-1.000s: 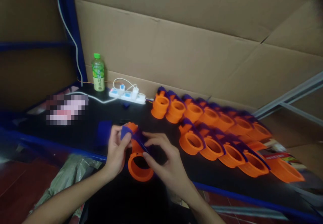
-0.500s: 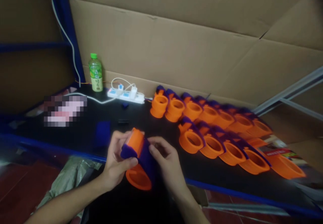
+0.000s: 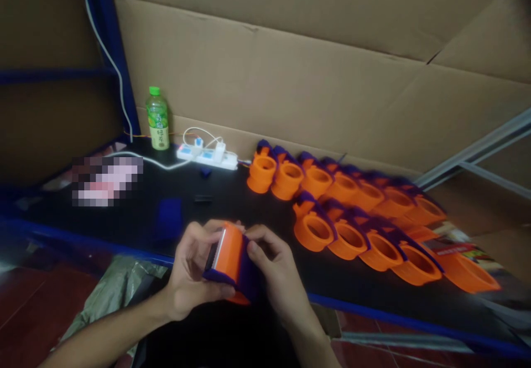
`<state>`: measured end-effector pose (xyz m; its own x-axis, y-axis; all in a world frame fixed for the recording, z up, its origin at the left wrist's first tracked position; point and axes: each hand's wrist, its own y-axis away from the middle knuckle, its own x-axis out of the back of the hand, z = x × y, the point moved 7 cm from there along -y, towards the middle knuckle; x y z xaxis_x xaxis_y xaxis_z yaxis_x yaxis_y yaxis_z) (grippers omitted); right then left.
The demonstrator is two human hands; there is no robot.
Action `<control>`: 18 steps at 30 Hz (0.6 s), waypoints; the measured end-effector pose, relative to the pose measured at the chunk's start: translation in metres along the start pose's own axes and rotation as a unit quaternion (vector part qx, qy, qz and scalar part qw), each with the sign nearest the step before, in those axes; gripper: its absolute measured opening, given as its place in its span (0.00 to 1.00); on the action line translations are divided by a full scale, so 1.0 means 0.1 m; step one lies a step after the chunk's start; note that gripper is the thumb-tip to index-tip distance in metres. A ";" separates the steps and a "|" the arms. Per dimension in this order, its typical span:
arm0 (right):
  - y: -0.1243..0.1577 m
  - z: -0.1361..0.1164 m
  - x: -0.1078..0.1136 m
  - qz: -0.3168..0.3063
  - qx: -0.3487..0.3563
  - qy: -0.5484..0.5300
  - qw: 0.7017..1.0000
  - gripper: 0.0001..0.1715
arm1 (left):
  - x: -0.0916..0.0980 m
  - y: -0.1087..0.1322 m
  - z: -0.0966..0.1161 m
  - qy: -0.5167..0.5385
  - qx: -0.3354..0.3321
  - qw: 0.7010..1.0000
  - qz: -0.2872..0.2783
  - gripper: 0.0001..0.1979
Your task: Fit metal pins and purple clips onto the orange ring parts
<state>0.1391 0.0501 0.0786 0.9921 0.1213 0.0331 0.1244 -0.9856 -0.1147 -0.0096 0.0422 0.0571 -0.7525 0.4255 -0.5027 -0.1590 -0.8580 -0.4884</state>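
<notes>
Both my hands grip one orange plastic part with a purple piece near the front edge of the black table. My left hand wraps its fingers around the part's left side, thumb across the purple edge. My right hand pinches the right side, fingers curled on the purple piece. The part is tilted so its flat orange side faces up.
Two rows of several finished orange-and-purple parts lie to the right. A green bottle and a white power strip stand at the back by the cardboard wall. A loose purple piece lies to the left. A blue table edge runs along the front.
The orange part has been turned in my hands from ring-opening-up to flat-side-up and pulled closer to the table's front edge. Both hands have closed more tightly around it.
</notes>
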 end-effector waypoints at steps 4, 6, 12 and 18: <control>0.00 0.05 0.01 -0.006 -0.009 -0.031 0.999 0.16 | 0.00 -0.02 -0.02 0.006 0.016 1.000 -0.014 0.29; 0.00 0.06 0.01 -0.008 -0.014 -0.031 0.999 0.16 | -0.01 -0.03 -0.02 0.006 0.017 1.000 -0.025 0.30; -0.03 0.09 0.00 -0.041 -0.035 -0.060 0.997 0.15 | 0.00 -0.04 -0.01 -0.002 0.016 0.999 -0.042 0.29; -0.05 0.13 0.01 -0.035 -0.063 -0.084 0.994 0.17 | 0.01 -0.05 -0.03 0.013 0.032 0.999 -0.018 0.29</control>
<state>0.1397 0.0569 0.0660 0.9714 0.1983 -0.1308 0.2008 -0.9796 0.0067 -0.0077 0.0480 0.0567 -0.7283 0.4635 -0.5047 -0.2271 -0.8582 -0.4604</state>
